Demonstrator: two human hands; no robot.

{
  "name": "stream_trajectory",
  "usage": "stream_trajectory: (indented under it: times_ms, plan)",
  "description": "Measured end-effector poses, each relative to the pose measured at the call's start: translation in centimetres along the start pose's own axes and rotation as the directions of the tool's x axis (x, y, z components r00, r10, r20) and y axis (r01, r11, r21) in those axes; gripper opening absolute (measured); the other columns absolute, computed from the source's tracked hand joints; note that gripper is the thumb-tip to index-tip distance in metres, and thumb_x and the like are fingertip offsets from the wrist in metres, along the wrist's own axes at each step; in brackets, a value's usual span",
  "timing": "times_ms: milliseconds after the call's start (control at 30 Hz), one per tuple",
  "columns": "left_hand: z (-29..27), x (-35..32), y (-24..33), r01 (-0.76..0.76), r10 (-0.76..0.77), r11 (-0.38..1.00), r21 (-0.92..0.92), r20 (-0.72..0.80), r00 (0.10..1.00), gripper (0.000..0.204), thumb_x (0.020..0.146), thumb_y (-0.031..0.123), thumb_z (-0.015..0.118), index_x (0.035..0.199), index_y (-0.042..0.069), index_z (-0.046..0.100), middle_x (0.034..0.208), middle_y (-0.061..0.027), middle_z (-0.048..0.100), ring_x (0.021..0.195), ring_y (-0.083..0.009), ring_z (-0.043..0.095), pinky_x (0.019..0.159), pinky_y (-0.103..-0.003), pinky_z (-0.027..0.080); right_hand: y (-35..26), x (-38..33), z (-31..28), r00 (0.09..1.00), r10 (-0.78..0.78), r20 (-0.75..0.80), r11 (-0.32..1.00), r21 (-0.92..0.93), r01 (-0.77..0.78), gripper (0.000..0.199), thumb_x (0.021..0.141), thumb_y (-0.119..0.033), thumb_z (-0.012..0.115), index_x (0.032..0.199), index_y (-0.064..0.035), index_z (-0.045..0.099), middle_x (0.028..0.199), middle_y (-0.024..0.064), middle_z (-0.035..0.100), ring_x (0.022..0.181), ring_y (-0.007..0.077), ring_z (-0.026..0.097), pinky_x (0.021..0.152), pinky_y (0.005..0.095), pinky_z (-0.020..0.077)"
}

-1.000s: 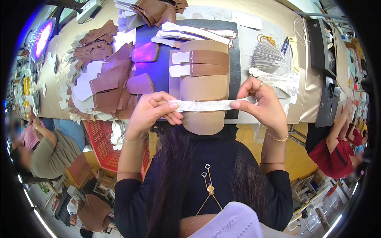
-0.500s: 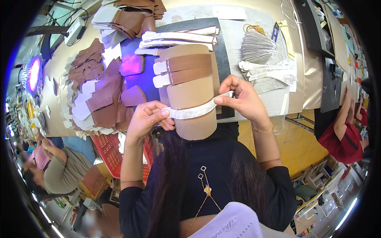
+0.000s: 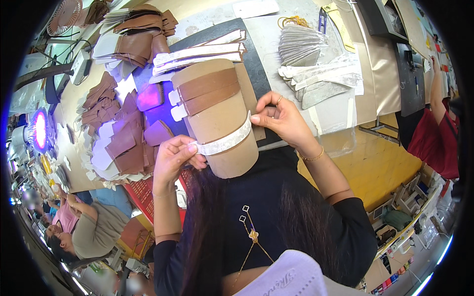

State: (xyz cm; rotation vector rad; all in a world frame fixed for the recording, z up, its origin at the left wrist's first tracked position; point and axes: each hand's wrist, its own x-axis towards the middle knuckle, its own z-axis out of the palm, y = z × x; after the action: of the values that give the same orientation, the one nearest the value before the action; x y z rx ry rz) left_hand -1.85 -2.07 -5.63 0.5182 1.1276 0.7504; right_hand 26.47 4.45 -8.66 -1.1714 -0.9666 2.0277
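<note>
Strip [image 3: 224,144] of white curves across the tan form [image 3: 217,121], nearer me than 2 brown strips [image 3: 210,85]; my left hand [image 3: 178,154] and right hand [image 3: 279,118] each pinch 1 end. It looks light, limp and easily creased, so I judge the ends the best hold.

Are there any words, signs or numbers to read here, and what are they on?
Pale lavender cloth, bottom edge: slanted script, which I won't copy out.
Yellow strip, top right: any marks are too small to read.
White strip, between left hand and right hand: no words I can see.
Brown strips: none visible.
</note>
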Motion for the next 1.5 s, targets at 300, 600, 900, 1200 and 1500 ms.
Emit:
stream_trajectory:
  times_ms: [300, 600, 900, 1200, 1500]
  plan:
    - [0.6, -0.2, 0.2, -0.052, 0.052, 0.999, -0.005, -0.007, 0.999, 0.018, 0.09, 0.014, 0.058, 0.094, -0.003, 0.058, 0.072, -0.0135, 0.065, 0.06, -0.0199, 0.066, 0.054, -0.027, 0.054, -2.0, -1.3, 0.9, 0.939, -0.326, -0.106, 0.874, -0.413, 0.257, 0.017, 0.087, -0.007, 0.062, 0.102, 0.0004, 0.063, 0.089, 0.0038, 0.061, 0.087, 0.0107, 0.059, 0.078, 0.0262, 0.0487]
    - [2.1, -0.9, 0.3, -0.189, 0.176, 0.976, -0.105, -0.12, 0.977, 0.015, 0.089, 0.013, 0.059, 0.096, -0.001, 0.058, 0.082, -0.0071, 0.064, 0.07, -0.0116, 0.063, 0.062, -0.022, 0.052, -4.9, -2.7, 8.6, 0.556, -0.395, 0.731, 0.046, -0.589, 0.807, 0.06, 0.075, -0.038, 0.068, 0.123, -0.0043, 0.054, 0.128, 0.0125, 0.051, 0.125, 0.0266, 0.043, 0.105, 0.045, 0.0316]
    - [1.6, 0.0, 0.3, -0.134, 0.134, 0.99, -0.033, -0.001, 0.991, 0.018, 0.09, 0.014, 0.06, 0.093, -0.004, 0.058, 0.076, -0.0096, 0.062, 0.063, -0.0162, 0.064, 0.058, -0.025, 0.053, 0.1, -2.2, 4.0, 0.588, -0.542, 0.601, 0.279, -0.531, 0.8, 0.073, 0.085, -0.045, 0.057, 0.144, -0.0128, 0.029, 0.149, 0.0146, 0.027, 0.139, 0.0297, 0.021, 0.112, 0.0446, 0.0152]
    - [1.2, 0.0, 0.6, -0.125, 0.124, 0.992, 0.022, 0.034, 0.992, 0.018, 0.091, 0.014, 0.057, 0.094, -0.004, 0.057, 0.077, -0.0112, 0.063, 0.064, -0.0167, 0.065, 0.059, -0.027, 0.055, 4.2, -3.3, 3.2, 0.882, -0.422, 0.209, 0.851, -0.243, 0.465, 0.086, 0.094, -0.05, 0.04, 0.145, -0.0009, -0.008, 0.152, 0.0209, 0.007, 0.141, 0.0303, 0.012, 0.112, 0.0335, 0.0144]
    - [4.8, -2.8, 7.5, -0.372, 0.312, 0.905, 0.205, 0.274, 0.91, 0.008, 0.084, -0.001, 0.062, 0.085, -0.008, 0.063, 0.077, -0.0116, 0.061, 0.066, -0.0179, 0.065, 0.056, -0.025, 0.053, -3.1, -2.1, -5.4, 0.63, -0.777, 0.0, 0.122, -0.981, 0.15, 0.027, 0.076, -0.002, 0.065, 0.101, -0.0125, 0.069, 0.109, 0.009, 0.058, 0.1, 0.0258, 0.053, 0.087, 0.0379, 0.0424]
